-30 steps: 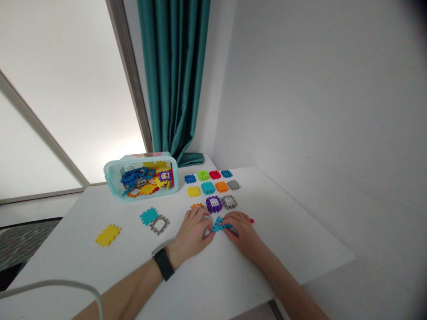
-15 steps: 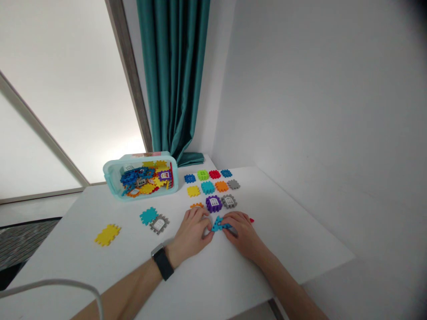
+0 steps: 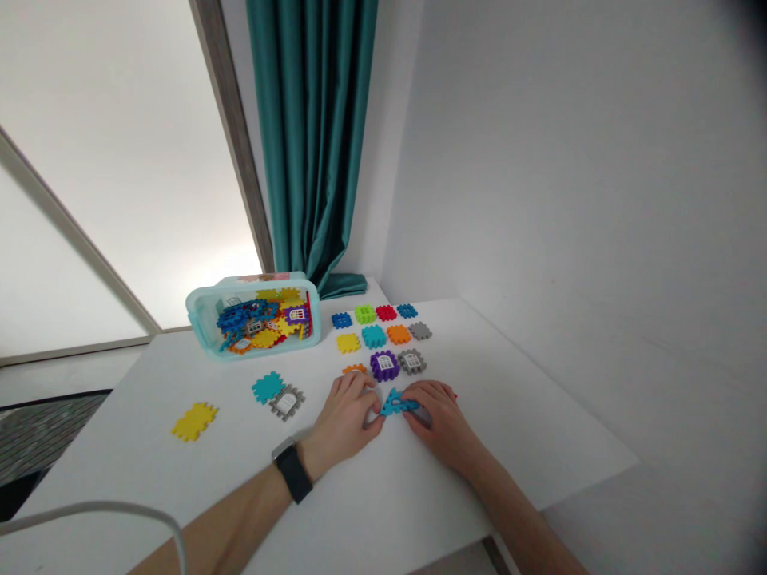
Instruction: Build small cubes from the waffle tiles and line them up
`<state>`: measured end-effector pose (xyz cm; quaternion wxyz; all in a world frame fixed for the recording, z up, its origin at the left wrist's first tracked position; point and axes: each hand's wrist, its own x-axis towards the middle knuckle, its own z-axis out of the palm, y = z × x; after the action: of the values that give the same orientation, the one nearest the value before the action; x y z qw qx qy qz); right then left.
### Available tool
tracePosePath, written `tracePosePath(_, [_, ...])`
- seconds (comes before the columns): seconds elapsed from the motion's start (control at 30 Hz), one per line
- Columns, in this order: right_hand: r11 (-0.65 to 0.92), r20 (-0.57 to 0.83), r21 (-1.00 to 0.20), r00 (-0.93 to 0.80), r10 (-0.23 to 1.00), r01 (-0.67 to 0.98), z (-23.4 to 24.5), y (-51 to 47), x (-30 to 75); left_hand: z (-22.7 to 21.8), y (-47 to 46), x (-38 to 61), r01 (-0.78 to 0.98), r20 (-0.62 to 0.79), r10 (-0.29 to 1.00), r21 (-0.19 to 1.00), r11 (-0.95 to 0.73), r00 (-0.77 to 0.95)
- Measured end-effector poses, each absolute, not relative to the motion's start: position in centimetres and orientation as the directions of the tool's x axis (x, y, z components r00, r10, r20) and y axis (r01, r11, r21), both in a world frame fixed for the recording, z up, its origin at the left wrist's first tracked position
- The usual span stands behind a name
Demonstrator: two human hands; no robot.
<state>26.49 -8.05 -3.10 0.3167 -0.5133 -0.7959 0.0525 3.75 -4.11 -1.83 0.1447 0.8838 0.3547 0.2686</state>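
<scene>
The left hand (image 3: 346, 414) and right hand (image 3: 436, 417) had their fingers closed on a blue plastic waffle block (image 3: 392, 404), at the right hand's 9 o'clock, over the white tabletop (image 3: 515, 415). It looked light and stiff, best held by its toothed edges.

A white table (image 3: 509, 399) carries a clear plastic tub (image 3: 204, 323) and interlocking plastic tiles (image 3: 374, 337).

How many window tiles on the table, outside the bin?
3: a purple tile and a grey tile in the rows, plus a grey tile beside a teal tile. More may be hidden under the left hand or right hand.
</scene>
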Motion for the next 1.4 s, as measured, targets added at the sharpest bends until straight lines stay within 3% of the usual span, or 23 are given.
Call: tracePosePath(1.4, [0.431, 0.410, -0.404, -0.262, 0.874, 0.807, -3.39, -8.25, 27.26, -1.73, -4.08, 3.71, 0.547, 0.361, 0.694, 0.432, -0.717, 0.624])
